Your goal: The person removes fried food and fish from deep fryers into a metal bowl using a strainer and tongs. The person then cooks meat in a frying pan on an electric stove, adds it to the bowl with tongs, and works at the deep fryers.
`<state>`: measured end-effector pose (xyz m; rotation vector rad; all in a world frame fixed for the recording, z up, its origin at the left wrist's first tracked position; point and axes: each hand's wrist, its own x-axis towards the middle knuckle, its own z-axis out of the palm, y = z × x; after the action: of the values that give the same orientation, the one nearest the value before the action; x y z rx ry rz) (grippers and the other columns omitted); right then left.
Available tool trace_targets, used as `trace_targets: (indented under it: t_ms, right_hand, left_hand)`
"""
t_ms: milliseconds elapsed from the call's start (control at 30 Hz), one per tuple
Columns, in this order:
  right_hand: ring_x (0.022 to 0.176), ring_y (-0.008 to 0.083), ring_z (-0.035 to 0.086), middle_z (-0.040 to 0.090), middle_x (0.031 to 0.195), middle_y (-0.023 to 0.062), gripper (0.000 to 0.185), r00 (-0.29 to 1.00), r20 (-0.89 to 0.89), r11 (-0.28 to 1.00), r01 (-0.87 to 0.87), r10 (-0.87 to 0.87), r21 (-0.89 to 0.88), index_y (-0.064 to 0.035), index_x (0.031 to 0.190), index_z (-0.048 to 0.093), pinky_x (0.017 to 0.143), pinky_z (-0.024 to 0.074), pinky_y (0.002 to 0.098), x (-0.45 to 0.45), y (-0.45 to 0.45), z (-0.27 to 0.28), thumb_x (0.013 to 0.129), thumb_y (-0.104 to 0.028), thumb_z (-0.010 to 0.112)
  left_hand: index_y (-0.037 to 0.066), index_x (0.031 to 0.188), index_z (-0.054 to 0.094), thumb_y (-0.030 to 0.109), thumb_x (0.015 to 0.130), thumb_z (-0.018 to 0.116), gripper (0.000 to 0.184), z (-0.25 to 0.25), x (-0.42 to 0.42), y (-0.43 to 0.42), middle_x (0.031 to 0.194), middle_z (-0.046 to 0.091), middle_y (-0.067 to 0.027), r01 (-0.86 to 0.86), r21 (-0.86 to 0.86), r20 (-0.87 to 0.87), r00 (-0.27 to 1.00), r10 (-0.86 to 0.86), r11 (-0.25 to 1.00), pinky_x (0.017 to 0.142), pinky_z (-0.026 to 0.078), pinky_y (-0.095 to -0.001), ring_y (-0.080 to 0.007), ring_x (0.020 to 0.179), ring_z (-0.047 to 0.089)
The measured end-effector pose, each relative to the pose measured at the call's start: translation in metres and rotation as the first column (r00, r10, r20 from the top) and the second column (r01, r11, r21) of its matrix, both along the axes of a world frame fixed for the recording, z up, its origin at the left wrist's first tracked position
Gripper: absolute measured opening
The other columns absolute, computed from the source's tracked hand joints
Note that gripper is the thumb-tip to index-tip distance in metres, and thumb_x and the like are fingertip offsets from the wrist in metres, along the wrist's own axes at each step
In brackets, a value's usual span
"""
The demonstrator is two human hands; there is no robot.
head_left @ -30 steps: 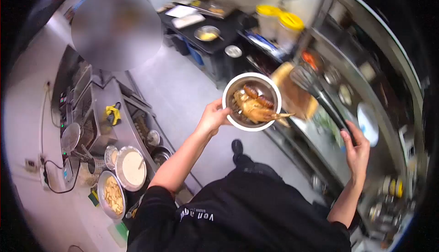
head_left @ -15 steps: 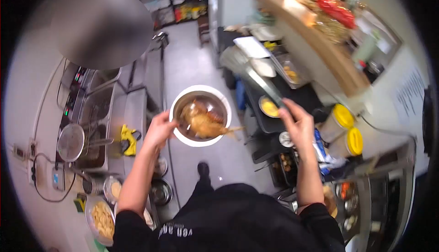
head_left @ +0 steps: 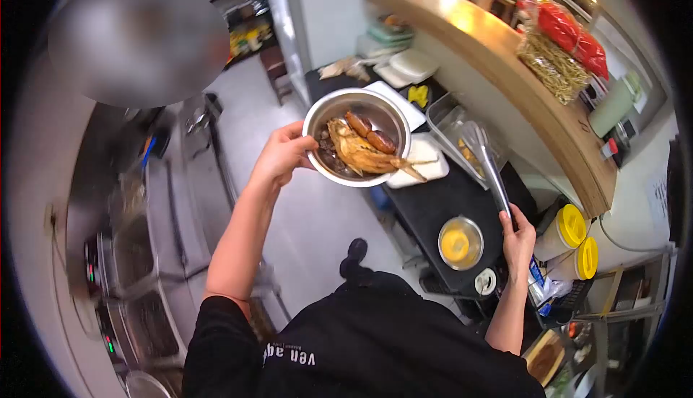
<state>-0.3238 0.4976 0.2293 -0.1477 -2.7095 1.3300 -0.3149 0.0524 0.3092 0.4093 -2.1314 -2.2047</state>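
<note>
My left hand grips the left rim of a round metal bowl, held up in front of me. In the bowl lie a browned piece of meat with its bony end over the right rim, and reddish-brown sausages. Small dark pieces show at the bowl's left side. My right hand is closed round the handle of metal tongs, whose head points up and away above the black counter. A clear tray with yellow pieces lies beside the tongs' head.
White containers and a bowl of yellow food stand on the counter. Tubs with yellow lids are at the right. A wooden ledge runs behind. Fryers line the left, and a person stands at the upper left, blurred out.
My view has swung right and closer to the black counter. The bowl is now over the counter's near edge, still in my left hand. The tongs remain in my right hand.
</note>
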Motion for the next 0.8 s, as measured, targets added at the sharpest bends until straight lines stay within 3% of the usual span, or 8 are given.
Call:
trace_targets:
  t_ms: [67, 100, 167, 367, 433, 567, 733, 800]
  right_hand:
    - [0.079, 0.0156, 0.062, 0.068, 0.088, 0.0164, 0.039, 0.999, -0.025, 0.999, 0.033, -0.033, 0.009, 0.0021, 0.111, 0.061, 0.074, 0.0466, 0.0291, -0.028, -0.028, 0.003, 0.085, -0.027, 0.065]
    - [0.073, 0.0167, 0.061, 0.068, 0.085, 0.0157, 0.037, 0.966, -0.257, 0.999, -0.028, 0.033, 0.021, 0.0014, 0.109, 0.062, 0.071, 0.0469, 0.0303, -0.06, -0.023, -0.035, 0.086, -0.027, 0.064]
    - [0.073, 0.0183, 0.062, 0.068, 0.085, 0.0157, 0.034, 0.986, 0.054, 0.987, 0.156, -0.158, 0.045, 0.001, 0.108, 0.063, 0.071, 0.0472, 0.0314, -0.099, -0.054, -0.015, 0.086, -0.025, 0.064]
    - [0.088, 0.0152, 0.062, 0.068, 0.095, 0.0156, 0.034, 0.945, -0.144, 0.928, 0.245, -0.293, -0.28, 0.0018, 0.111, 0.062, 0.078, 0.0459, 0.0273, -0.184, -0.127, -0.007, 0.086, -0.022, 0.063]
    - [0.067, 0.005, 0.047, 0.056, 0.077, -0.0025, 0.032, 0.925, -0.248, 0.936, 0.218, -0.288, -0.277, 0.0017, 0.113, 0.061, 0.059, 0.0382, 0.0204, -0.201, -0.144, 0.003, 0.087, -0.017, 0.063]
    - [0.069, 0.0049, 0.048, 0.058, 0.08, -0.0023, 0.031, 0.891, -0.291, 0.923, 0.275, -0.349, -0.268, 0.0031, 0.113, 0.06, 0.061, 0.0389, 0.0191, -0.223, -0.168, 0.006, 0.087, -0.012, 0.063]
    - [0.064, 0.0031, 0.046, 0.057, 0.078, -0.0028, 0.033, 0.771, -0.032, 0.726, 0.583, -0.636, -0.365, 0.003, 0.115, 0.058, 0.055, 0.0361, 0.0174, -0.199, -0.227, 0.023, 0.086, -0.012, 0.064]
    - [0.063, 0.0037, 0.045, 0.056, 0.078, -0.0019, 0.032, 0.665, 0.04, 0.614, 0.708, -0.745, -0.349, 0.0034, 0.114, 0.06, 0.056, 0.0357, 0.0172, -0.186, -0.253, 0.025, 0.086, -0.012, 0.065]
  left_hand:
    - [-0.004, 0.108, 0.059, -0.003, 0.077, 0.051, 0.032, 0.014, -0.067, -0.017, 0.088, 0.063, -0.009, 0.07, -0.014, -0.045, 0.996, -0.071, 0.997, 0.057, 0.058, -0.0295, -0.0155, 0.069, 0.063]
    - [-0.004, 0.108, 0.059, -0.003, 0.077, 0.051, 0.032, 0.026, -0.11, -0.019, 0.088, 0.063, -0.009, 0.102, -0.034, -0.085, 0.991, -0.104, 0.994, 0.057, 0.058, -0.0295, -0.0155, 0.069, 0.063]
    - [-0.004, 0.108, 0.059, -0.003, 0.078, 0.05, 0.032, 0.045, -0.183, -0.018, 0.088, 0.063, -0.0092, 0.077, -0.006, -0.059, 0.995, -0.078, 0.997, 0.058, 0.058, -0.0301, -0.0162, 0.069, 0.063]
    - [-0.005, 0.103, 0.057, -0.003, 0.079, 0.051, 0.025, 0.075, -0.367, -0.025, 0.089, 0.06, -0.01, 0.235, 0.1, -0.132, 0.966, -0.221, 0.967, 0.064, 0.058, -0.0318, -0.0195, 0.071, 0.063]
    - [-0.005, 0.1, 0.058, -0.002, 0.08, 0.052, 0.022, 0.076, -0.423, -0.022, 0.088, 0.06, -0.0091, 0.245, 0.09, -0.136, 0.963, -0.231, 0.965, 0.065, 0.058, -0.0311, -0.0191, 0.072, 0.063]
    - [-0.007, 0.099, 0.054, -0.003, 0.078, 0.052, 0.021, 0.075, -0.573, -0.014, 0.09, 0.059, -0.0138, 0.367, 0.051, -0.137, 0.924, -0.358, 0.929, 0.06, 0.058, -0.0319, -0.0229, 0.072, 0.063]
    - [-0.008, 0.103, 0.053, -0.009, 0.075, 0.05, 0.029, 0.077, -0.725, 0.019, 0.091, 0.059, -0.0161, 0.363, 0.155, -0.229, 0.918, -0.324, 0.919, 0.052, 0.06, -0.0346, -0.0289, 0.067, 0.063]
    - [-0.004, 0.112, 0.051, -0.008, 0.077, 0.052, 0.035, 0.062, -0.793, 0.026, 0.104, 0.054, -0.0172, 0.391, 0.194, -0.213, 0.912, -0.35, 0.9, 0.056, 0.061, -0.0349, -0.029, 0.082, 0.061]
